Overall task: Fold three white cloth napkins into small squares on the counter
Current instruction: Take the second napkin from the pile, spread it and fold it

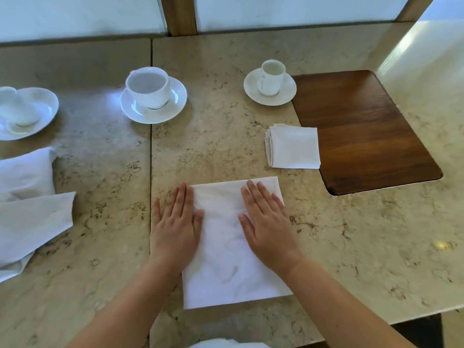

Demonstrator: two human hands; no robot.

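Both the left hand [175, 224] and right hand [267, 222] lie flat, fingers [261, 197] straight and together, pressing the half-folded napkin [226, 259] against the bench [351, 247], probably to set its crease.

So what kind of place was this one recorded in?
Probably a café or hotel dining counter: a marble-look counter set with a white cup on a saucer, a smaller cup, and white cloth napkins, one folded small.
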